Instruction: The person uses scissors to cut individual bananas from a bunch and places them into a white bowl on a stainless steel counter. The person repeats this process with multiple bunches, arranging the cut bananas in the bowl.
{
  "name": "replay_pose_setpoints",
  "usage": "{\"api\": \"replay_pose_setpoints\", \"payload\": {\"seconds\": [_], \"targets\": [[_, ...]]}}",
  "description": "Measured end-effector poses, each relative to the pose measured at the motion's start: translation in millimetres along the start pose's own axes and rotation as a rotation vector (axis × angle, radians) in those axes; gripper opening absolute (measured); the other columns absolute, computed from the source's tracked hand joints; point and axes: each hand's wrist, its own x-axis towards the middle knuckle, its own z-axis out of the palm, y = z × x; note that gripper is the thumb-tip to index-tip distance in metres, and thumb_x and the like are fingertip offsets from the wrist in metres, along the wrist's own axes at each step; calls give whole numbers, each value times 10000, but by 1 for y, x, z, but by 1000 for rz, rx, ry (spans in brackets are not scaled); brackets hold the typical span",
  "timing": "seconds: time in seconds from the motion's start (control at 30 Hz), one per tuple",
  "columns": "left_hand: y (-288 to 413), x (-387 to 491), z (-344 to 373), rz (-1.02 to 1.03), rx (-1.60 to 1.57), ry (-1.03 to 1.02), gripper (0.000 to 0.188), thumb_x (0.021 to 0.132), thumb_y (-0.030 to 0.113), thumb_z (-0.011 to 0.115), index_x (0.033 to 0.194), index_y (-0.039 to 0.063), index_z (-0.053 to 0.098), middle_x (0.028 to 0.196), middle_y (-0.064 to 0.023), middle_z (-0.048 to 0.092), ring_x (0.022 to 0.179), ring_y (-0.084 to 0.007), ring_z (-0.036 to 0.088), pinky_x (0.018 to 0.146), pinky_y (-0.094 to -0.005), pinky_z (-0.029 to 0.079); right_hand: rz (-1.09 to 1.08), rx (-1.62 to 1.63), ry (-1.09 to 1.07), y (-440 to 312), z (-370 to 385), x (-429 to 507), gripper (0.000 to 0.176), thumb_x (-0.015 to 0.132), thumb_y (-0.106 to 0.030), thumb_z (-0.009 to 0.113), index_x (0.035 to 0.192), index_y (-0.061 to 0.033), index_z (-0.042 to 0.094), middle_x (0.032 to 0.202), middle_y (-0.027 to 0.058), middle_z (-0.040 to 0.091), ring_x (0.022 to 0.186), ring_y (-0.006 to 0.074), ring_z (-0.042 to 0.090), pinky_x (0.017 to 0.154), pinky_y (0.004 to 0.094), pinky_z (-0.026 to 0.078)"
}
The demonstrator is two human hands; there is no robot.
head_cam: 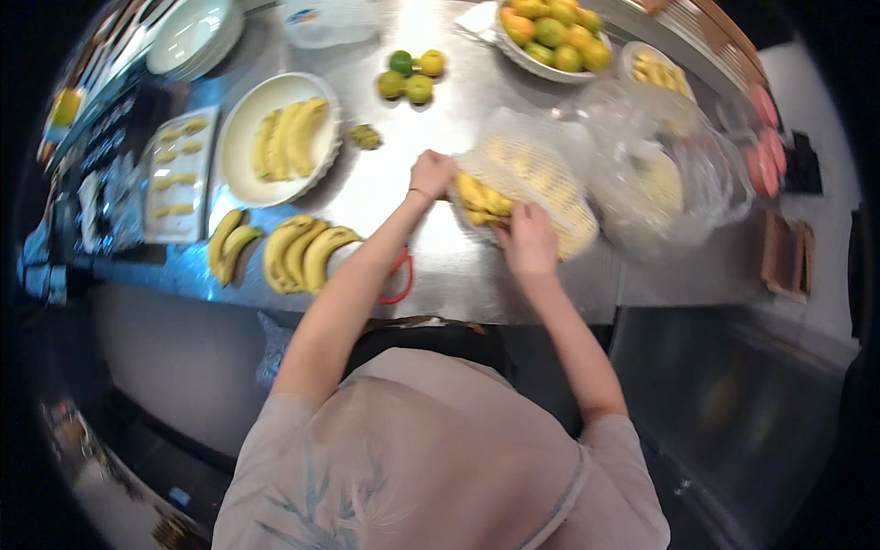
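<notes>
A bunch of yellow bananas [479,199] lies on the steel counter, partly inside a white foam mesh wrap [543,180]. My left hand [433,175] is closed at the wrap's left edge, beside the bananas. At the bunch's near end, my right hand [535,237] has its thumb and fingers around the banana ends and the lower rim of the wrap. Most of the fruit is covered by the mesh. Left of my forearm rest several loose bananas [302,254], and two more bananas [232,246] lie farther left. A red handle loop [407,278] shows beside my left forearm.
A white bowl [232,155] holds bananas, left of a small dark green fruit [365,137]. Several green and yellow citrus fruits [419,88] stand at the back. Clear plastic bags [708,199] crowd the right. Beyond are a fruit-filled bowl [512,63] and stacked bowls [230,38]; a tray [203,172] sits left.
</notes>
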Motion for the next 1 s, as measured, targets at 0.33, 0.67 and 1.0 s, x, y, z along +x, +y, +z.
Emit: {"api": "replay_pose_setpoints", "payload": {"seconds": [0.33,0.67,1.0], "targets": [[-4,-5,2,151,-151,28,374,771,339,676,924,5,609,790,-139,684,727,-222,668,677,-333,535,-84,198,-266,-1,-68,30,318,617,-128,810,800,54,624,759,191,618,705,348,612,644,398,481],[40,-36,-7,-46,-117,-394,219,852,125,540,946,-69,576,790,-157,678,542,-185,652,452,-314,523,-224,656,-292,-27,-239,6,339,470,-51,802,761,42,655,654,51,586,602,131,527,573,242,379],[129,23,-55,271,-1270,-348,587,807,24,616,1313,-13,321,1113,-174,579,990,-238,603,893,-417,500,-145,329,-100,-61,-289,-23,365,513,-21,807,823,65,635,698,70,569,636,152,518,574,252,387]]}}
